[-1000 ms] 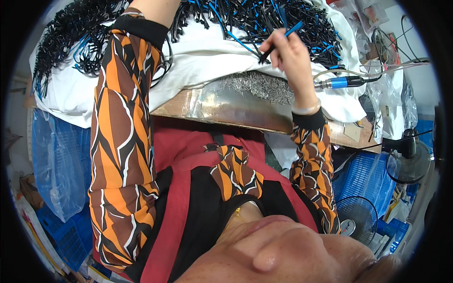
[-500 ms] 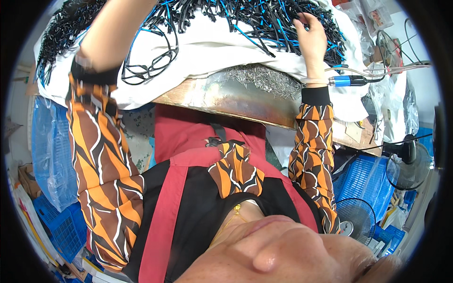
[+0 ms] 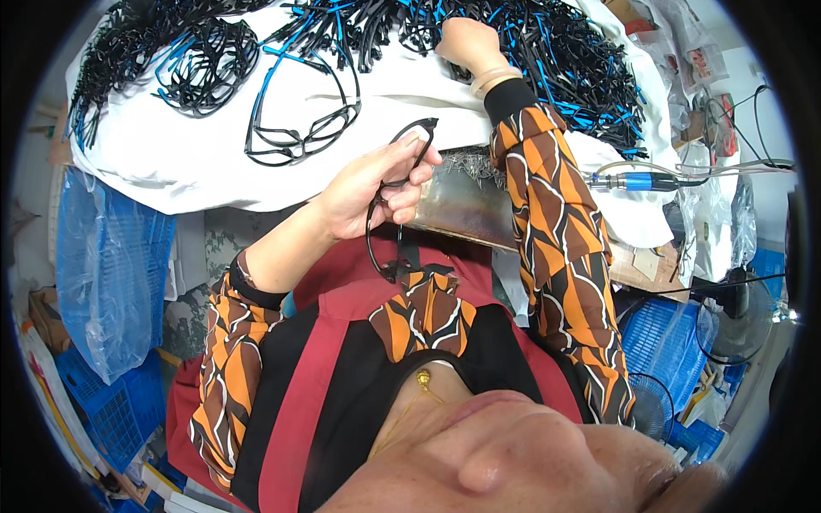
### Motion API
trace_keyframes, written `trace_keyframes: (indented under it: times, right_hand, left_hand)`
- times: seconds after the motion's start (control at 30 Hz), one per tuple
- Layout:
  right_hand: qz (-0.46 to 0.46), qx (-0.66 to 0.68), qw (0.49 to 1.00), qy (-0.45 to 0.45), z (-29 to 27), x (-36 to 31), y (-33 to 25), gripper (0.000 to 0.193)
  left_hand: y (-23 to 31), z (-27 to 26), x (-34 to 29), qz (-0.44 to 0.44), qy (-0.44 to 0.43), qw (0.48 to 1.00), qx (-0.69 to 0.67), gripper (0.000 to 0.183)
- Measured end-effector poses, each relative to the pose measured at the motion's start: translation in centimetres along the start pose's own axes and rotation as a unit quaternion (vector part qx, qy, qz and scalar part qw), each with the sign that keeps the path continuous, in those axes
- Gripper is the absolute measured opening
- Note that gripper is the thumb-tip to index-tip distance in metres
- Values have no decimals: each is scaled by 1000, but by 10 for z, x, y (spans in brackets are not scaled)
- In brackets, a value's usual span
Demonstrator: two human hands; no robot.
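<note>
Nearest side, left of the left hand (image 3: 383, 190): 1 blue crate (image 3: 162, 248), draped in clear plastic (image 3: 107, 299). White cloth (image 3: 201, 175) covers the bench beyond that hand. Left hand grips 1 black glasses frame (image 3: 370, 232) before the bench edge; its long axis slants away and rightward. Metal tray (image 3: 457, 207), just right of it, holds loose metal pins (image 3: 466, 162). Right hand (image 3: 470, 43), well apart, curls at the black-and-blue strip pile (image 3: 590, 73); grip cannot be determined.
</note>
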State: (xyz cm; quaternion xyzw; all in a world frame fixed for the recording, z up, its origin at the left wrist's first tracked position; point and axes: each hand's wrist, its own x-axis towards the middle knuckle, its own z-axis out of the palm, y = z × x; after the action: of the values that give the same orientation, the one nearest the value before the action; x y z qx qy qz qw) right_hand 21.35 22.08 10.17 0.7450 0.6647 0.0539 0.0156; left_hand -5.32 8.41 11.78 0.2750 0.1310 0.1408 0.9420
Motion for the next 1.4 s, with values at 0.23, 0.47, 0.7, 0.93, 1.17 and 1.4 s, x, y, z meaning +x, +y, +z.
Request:
trace_keyframes:
  times: [0.23, 0.47, 0.7, 0.93, 1.17, 1.4]
  right_hand:
    - [1, -11, 1000, 21, -34, -3, 23, 22]
    - [-26, 39, 984, 170, -106, -14, 83, 21]
    - [15, 270, 888, 372, -90, -104, 84, 24]
    - [-2, 583, 711, 394, -33, -228, 49, 22]
    - [19, 344, 907, 242, 29, -315, 6, 21]
    - [171, 671, 714, 109, 23, -274, 22, 22]
  left_hand:
    - [-18, -4, 11, 37, -14, 999, -16, 48]
    - [-29, 7, 15, 113, 14, 993, 19, 49]
    - [-58, 16, 27, 238, 54, 969, 43, 22]
    - [-95, 19, 27, 474, 21, 847, 240, 42]
    - [-146, -23, 22, 526, 83, 708, 464, 60]
    - [-142, -24, 24, 510, 79, 709, 482, 56]
